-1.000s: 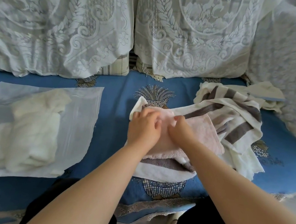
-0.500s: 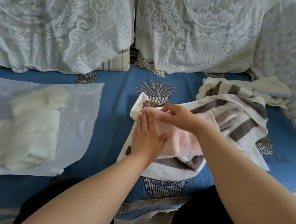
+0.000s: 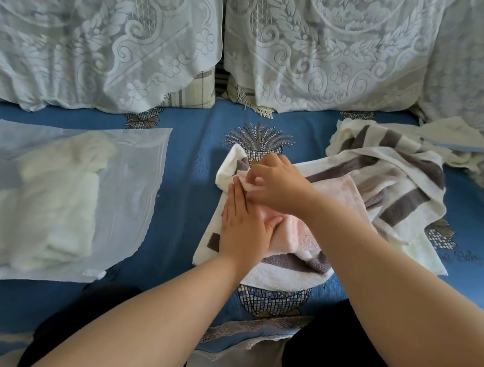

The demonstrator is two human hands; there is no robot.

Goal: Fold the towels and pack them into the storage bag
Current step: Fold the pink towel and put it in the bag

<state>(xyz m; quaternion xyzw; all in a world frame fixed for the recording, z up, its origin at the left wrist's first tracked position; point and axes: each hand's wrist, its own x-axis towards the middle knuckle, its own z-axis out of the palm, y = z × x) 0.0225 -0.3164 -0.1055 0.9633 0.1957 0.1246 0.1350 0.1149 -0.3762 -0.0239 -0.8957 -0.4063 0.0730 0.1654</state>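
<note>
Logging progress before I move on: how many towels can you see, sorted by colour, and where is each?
Pink towel: 1, under both hands
White towel with grey stripes: 1, beneath the pink one
Cream towel: 1, far right
White towels in the storage bag: at least 1, exact count unclear
Total: at least 4

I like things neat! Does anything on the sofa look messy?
Yes. The striped towel lies crumpled under the pink towel, and a cream cloth is bunched in the far right corner. Nothing looks torn or spilled.
</note>
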